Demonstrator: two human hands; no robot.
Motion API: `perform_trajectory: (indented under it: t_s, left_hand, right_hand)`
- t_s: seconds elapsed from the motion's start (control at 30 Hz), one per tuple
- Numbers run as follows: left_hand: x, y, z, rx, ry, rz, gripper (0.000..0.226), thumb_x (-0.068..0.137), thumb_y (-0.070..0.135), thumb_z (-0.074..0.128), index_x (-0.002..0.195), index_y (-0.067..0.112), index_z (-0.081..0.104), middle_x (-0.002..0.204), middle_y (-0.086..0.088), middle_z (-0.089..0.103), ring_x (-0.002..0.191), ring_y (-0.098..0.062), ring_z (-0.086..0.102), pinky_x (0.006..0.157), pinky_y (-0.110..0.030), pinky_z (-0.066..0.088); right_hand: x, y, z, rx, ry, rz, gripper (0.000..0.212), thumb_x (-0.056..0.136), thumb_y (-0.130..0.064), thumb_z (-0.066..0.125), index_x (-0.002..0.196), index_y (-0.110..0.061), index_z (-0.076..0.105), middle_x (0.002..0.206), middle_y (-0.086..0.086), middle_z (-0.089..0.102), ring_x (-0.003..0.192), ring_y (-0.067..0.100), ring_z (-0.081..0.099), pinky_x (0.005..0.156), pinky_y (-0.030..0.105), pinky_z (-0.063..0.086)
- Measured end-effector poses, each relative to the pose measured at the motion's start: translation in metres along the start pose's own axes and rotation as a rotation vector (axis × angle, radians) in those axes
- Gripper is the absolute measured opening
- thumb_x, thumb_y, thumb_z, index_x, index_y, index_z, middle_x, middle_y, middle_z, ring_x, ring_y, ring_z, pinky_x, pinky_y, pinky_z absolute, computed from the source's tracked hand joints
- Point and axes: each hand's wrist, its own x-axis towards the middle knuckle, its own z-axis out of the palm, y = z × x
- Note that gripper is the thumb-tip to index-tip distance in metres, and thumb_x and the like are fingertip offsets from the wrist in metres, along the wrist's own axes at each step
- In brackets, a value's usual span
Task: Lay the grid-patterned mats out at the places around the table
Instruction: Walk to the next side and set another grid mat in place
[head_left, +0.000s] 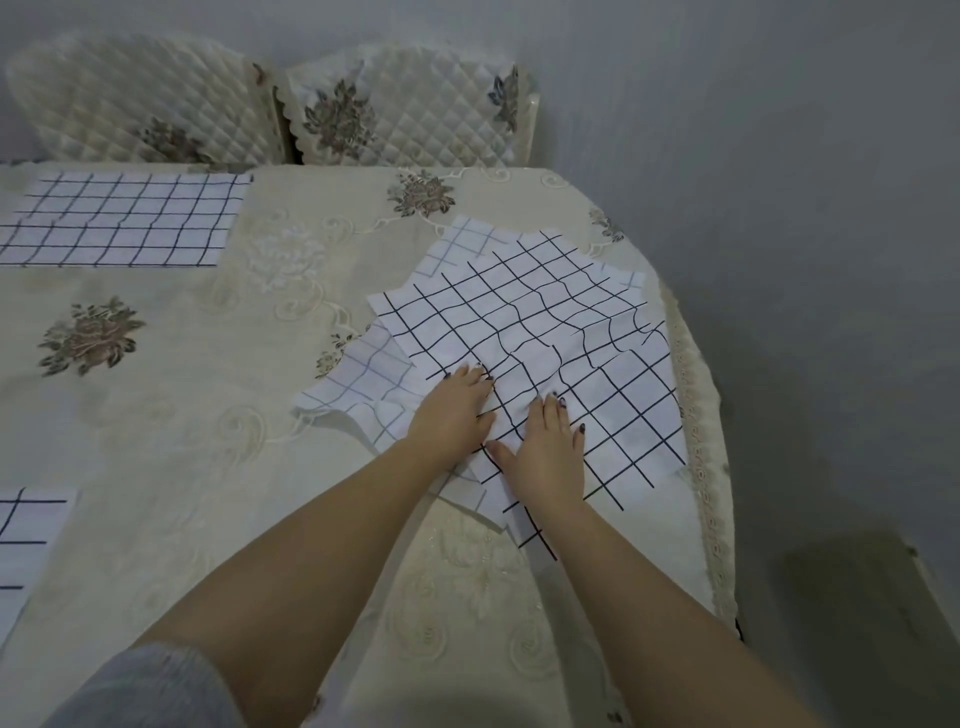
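Note:
A loose pile of white mats with black grid lines (524, 332) lies askew near the table's right end, the top mat wrinkled in its middle. My left hand (452, 410) presses flat on the top mat's near left part, fingers straight. My right hand (545, 452) lies flat beside it on the same mat, thumb spread toward the left hand. One grid mat (124, 221) lies flat at the far left place. Another grid mat (26, 545) shows partly at the near left edge of the view.
A cream embroidered tablecloth (208, 415) with flower motifs covers the table, its lace edge hanging at the right. Two quilted chair backs (405, 109) stand behind the far edge. A grey wall runs along the right side.

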Motion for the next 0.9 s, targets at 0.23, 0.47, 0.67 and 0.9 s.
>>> perform_trajectory:
  t_s: [0.23,0.47,0.67,0.9]
  left_hand:
    - [0.005,0.000,-0.004,-0.084,0.024,-0.012,0.047,0.093,0.022,0.053,0.137,0.007,0.045,0.146,-0.009,0.040,0.140,-0.024,0.029,0.108,-0.031,0.026]
    - [-0.007,0.001,-0.001,-0.230,0.144,-0.166,0.057,0.091,0.029,0.056,0.142,0.010,0.038,0.145,-0.010,0.043,0.135,-0.028,0.037,0.110,-0.041,0.033]
    - [-0.008,0.006,-0.001,-0.259,0.213,-0.245,0.061,0.094,0.030,0.055,0.147,0.011,0.030,0.155,-0.007,0.030,0.144,-0.021,0.024,0.116,-0.033,0.021]
    - [-0.003,0.009,0.008,-0.221,0.203,-0.330,0.066,0.094,0.034,0.055,0.148,0.012,0.026,0.157,-0.005,0.024,0.146,-0.019,0.019,0.116,-0.032,0.017]
  right_hand:
    - [0.005,-0.003,-0.004,0.065,0.020,0.008,0.086,0.090,-0.054,0.050,0.151,-0.009,0.010,0.161,0.008,0.004,0.148,0.021,0.004,0.119,0.044,0.006]
    - [0.026,0.015,-0.059,0.239,0.166,-0.045,0.077,0.087,-0.039,0.064,0.147,-0.006,0.027,0.152,0.011,0.032,0.140,0.025,0.026,0.112,0.037,0.031]
    - [0.077,0.048,-0.098,0.152,0.125,-0.181,0.067,0.087,-0.024,0.066,0.144,-0.010,0.035,0.151,0.009,0.033,0.140,0.024,0.027,0.115,0.036,0.026]
    - [0.148,0.070,-0.117,-0.080,-0.068,-0.355,0.068,0.084,-0.015,0.070,0.144,-0.016,0.038,0.155,0.008,0.029,0.142,0.025,0.025,0.115,0.037,0.023]
